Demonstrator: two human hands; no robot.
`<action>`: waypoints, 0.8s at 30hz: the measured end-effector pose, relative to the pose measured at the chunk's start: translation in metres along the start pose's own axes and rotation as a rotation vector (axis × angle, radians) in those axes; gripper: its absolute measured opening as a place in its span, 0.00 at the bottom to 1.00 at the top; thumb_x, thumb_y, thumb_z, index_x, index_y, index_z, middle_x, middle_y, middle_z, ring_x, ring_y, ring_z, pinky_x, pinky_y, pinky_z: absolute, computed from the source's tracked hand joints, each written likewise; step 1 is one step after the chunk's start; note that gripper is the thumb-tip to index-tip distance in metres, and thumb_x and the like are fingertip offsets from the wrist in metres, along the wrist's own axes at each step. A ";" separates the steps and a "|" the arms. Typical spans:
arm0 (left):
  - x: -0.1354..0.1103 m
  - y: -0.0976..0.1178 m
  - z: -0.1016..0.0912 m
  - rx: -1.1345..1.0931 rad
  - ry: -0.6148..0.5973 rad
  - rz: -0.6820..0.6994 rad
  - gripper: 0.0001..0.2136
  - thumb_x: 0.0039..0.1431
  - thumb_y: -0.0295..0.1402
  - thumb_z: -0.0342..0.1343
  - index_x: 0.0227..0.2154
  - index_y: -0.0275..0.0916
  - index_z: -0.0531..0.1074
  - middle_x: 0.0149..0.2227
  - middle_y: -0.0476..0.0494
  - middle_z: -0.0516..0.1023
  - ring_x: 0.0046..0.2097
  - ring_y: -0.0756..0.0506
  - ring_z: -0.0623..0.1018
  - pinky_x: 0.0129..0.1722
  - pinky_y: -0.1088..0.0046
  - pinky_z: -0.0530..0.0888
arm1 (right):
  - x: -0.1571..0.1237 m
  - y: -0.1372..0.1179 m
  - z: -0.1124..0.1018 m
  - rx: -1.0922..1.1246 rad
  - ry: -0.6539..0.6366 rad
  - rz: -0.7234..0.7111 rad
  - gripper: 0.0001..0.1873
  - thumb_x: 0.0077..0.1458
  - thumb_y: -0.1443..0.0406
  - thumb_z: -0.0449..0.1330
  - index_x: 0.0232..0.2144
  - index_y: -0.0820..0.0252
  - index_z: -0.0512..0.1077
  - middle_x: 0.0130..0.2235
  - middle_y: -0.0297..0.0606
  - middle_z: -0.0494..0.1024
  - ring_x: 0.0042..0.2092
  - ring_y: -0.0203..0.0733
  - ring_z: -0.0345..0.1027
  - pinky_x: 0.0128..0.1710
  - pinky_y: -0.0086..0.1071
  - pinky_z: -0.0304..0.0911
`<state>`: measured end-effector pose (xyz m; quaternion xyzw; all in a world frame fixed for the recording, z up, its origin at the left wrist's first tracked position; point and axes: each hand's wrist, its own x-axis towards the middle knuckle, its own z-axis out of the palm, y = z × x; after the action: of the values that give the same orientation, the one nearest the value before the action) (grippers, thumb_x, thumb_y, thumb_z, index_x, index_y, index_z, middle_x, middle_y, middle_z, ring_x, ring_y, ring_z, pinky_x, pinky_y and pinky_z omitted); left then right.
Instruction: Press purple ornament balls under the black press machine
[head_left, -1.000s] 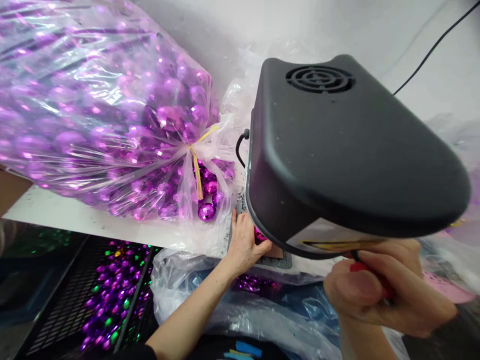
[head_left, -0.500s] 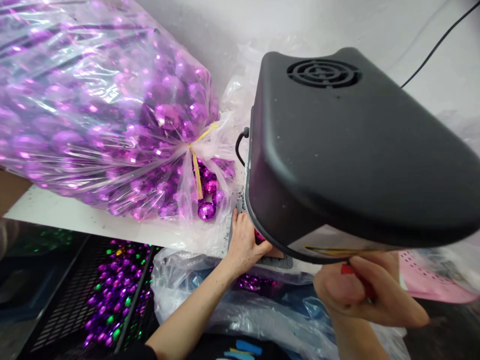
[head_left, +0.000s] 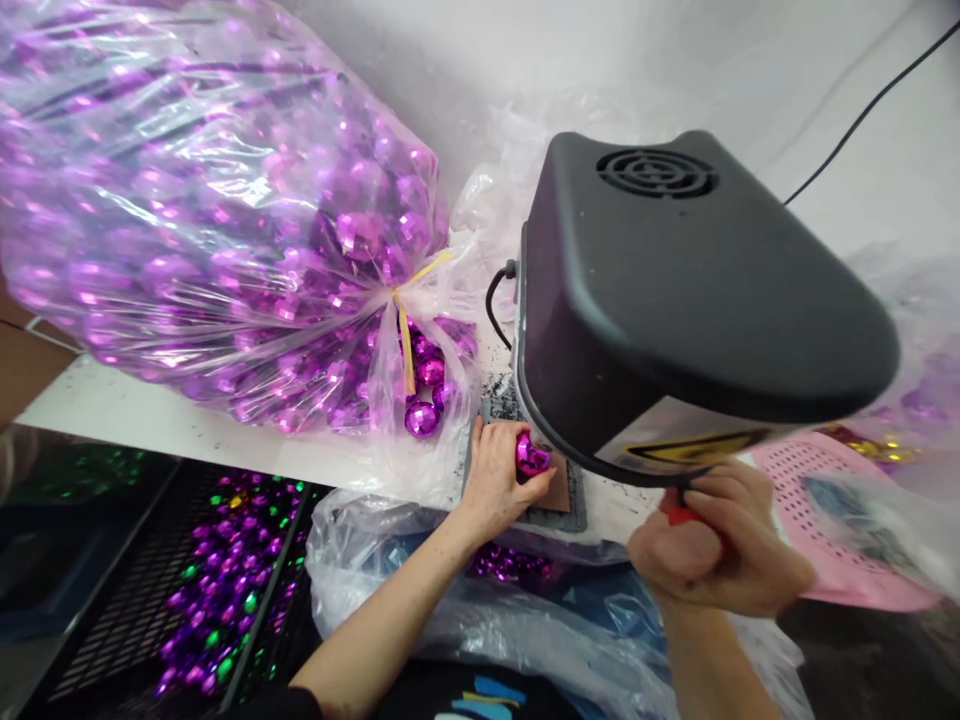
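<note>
By the machine [head_left: 712, 280], left grip [head_left: 491, 478] pinches ball [head_left: 531, 453] near bag [head_left: 225, 220], right grip [head_left: 739, 550] clenches red handle [head_left: 681, 516].

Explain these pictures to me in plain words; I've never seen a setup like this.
Every picture comes from one camera worn on a person's head, looking forward and down, so these two bare hands are the wearer's own. The left hand holds a shiny purple ball at a brown pad. The right hand grips a red handle, mostly hidden by its fingers, beside the big black machine with a round vent on top. On the white table lies a clear bag of purple balls, tied with a yellow strip. At lower left, a black crate holds small purple and green pieces.
</note>
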<state>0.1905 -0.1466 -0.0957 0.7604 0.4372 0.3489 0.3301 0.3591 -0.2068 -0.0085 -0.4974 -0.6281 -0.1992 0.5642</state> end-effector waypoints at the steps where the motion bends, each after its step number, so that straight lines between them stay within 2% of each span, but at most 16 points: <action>1: 0.000 0.000 -0.001 0.015 -0.009 0.009 0.17 0.57 0.35 0.65 0.48 0.42 0.71 0.48 0.38 0.77 0.54 0.35 0.75 0.64 0.43 0.64 | 0.011 -0.002 -0.002 0.007 0.001 -0.025 0.06 0.54 0.67 0.58 0.25 0.62 0.66 0.25 0.32 0.68 0.32 0.33 0.67 0.41 0.37 0.69; 4: -0.009 0.000 -0.003 0.056 0.006 0.066 0.17 0.60 0.34 0.62 0.50 0.41 0.69 0.48 0.39 0.76 0.53 0.37 0.76 0.64 0.42 0.64 | 0.044 -0.005 -0.001 0.051 0.153 -0.031 0.17 0.62 0.59 0.55 0.26 0.66 0.70 0.23 0.34 0.66 0.30 0.32 0.66 0.38 0.35 0.68; 6: -0.024 -0.001 -0.005 0.093 0.063 0.121 0.19 0.61 0.33 0.61 0.53 0.40 0.66 0.49 0.38 0.75 0.54 0.37 0.75 0.64 0.43 0.65 | 0.057 -0.005 0.005 0.053 0.261 0.006 0.21 0.63 0.56 0.55 0.28 0.68 0.73 0.21 0.34 0.65 0.28 0.31 0.66 0.34 0.31 0.65; 8: -0.044 -0.001 -0.007 0.150 0.086 0.179 0.21 0.61 0.30 0.60 0.56 0.39 0.64 0.51 0.36 0.73 0.55 0.38 0.74 0.63 0.45 0.66 | 0.063 -0.005 0.012 0.037 0.306 0.040 0.23 0.64 0.55 0.55 0.28 0.70 0.75 0.20 0.33 0.64 0.27 0.28 0.64 0.31 0.28 0.62; 11: -0.073 0.006 -0.011 0.241 -0.010 0.266 0.22 0.60 0.27 0.58 0.57 0.41 0.65 0.55 0.34 0.69 0.58 0.37 0.71 0.63 0.47 0.67 | 0.064 -0.009 0.017 0.042 0.341 0.085 0.27 0.64 0.53 0.56 0.21 0.69 0.72 0.18 0.32 0.62 0.25 0.25 0.62 0.28 0.24 0.58; 12: -0.080 0.010 -0.013 0.254 -0.068 0.295 0.23 0.61 0.29 0.60 0.58 0.41 0.65 0.57 0.33 0.68 0.60 0.36 0.70 0.64 0.45 0.65 | 0.064 -0.010 0.017 0.046 0.350 0.096 0.27 0.63 0.52 0.56 0.20 0.68 0.71 0.17 0.31 0.62 0.24 0.25 0.63 0.27 0.24 0.56; 14: -0.085 0.018 -0.023 0.238 -0.168 0.338 0.31 0.59 0.41 0.64 0.62 0.41 0.62 0.61 0.30 0.65 0.63 0.33 0.67 0.66 0.43 0.63 | 0.064 -0.014 0.015 0.034 0.348 0.147 0.27 0.62 0.50 0.57 0.21 0.67 0.72 0.17 0.31 0.63 0.24 0.27 0.65 0.24 0.24 0.54; 16: -0.080 0.021 -0.038 0.178 -0.182 0.345 0.36 0.59 0.50 0.63 0.65 0.40 0.58 0.63 0.29 0.65 0.64 0.33 0.66 0.65 0.45 0.65 | 0.067 -0.017 0.011 0.001 0.303 0.217 0.28 0.61 0.49 0.56 0.23 0.67 0.73 0.18 0.32 0.64 0.24 0.28 0.65 0.23 0.24 0.52; 17: -0.073 0.018 -0.048 0.153 -0.131 0.331 0.33 0.62 0.49 0.60 0.65 0.40 0.59 0.61 0.31 0.67 0.63 0.35 0.68 0.63 0.48 0.67 | 0.069 -0.018 0.009 -0.018 0.273 0.240 0.28 0.62 0.48 0.55 0.24 0.67 0.73 0.18 0.33 0.64 0.24 0.28 0.64 0.24 0.25 0.51; 19: -0.055 0.006 -0.069 0.165 0.061 0.264 0.20 0.69 0.39 0.54 0.61 0.42 0.63 0.55 0.36 0.74 0.57 0.40 0.73 0.58 0.58 0.73 | 0.075 -0.020 0.007 -0.042 0.227 0.251 0.28 0.63 0.49 0.53 0.23 0.67 0.72 0.18 0.32 0.61 0.25 0.25 0.61 0.26 0.25 0.51; 21: -0.034 -0.014 -0.087 0.301 0.271 0.142 0.12 0.71 0.33 0.49 0.54 0.41 0.68 0.48 0.39 0.77 0.51 0.42 0.76 0.52 0.61 0.75 | 0.084 -0.019 0.007 -0.048 0.200 0.233 0.27 0.65 0.52 0.53 0.23 0.67 0.69 0.19 0.31 0.60 0.26 0.22 0.57 0.29 0.25 0.49; 22: -0.023 -0.024 -0.094 0.404 0.304 0.058 0.11 0.71 0.32 0.49 0.53 0.40 0.69 0.48 0.38 0.77 0.50 0.41 0.77 0.51 0.61 0.75 | 0.088 -0.017 0.009 -0.057 0.194 0.234 0.25 0.66 0.53 0.53 0.24 0.67 0.69 0.21 0.30 0.61 0.26 0.22 0.55 0.30 0.25 0.48; 24: -0.004 -0.041 -0.104 0.624 0.229 -0.089 0.13 0.69 0.34 0.53 0.52 0.36 0.70 0.50 0.34 0.76 0.50 0.37 0.77 0.49 0.58 0.76 | 0.099 -0.011 0.014 -0.064 0.171 0.253 0.23 0.66 0.54 0.52 0.27 0.67 0.69 0.23 0.30 0.63 0.27 0.21 0.53 0.30 0.26 0.45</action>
<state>0.0866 -0.1132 -0.0735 0.7607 0.5901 0.2666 0.0447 0.3551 -0.1607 0.0806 -0.5717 -0.5031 -0.1882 0.6201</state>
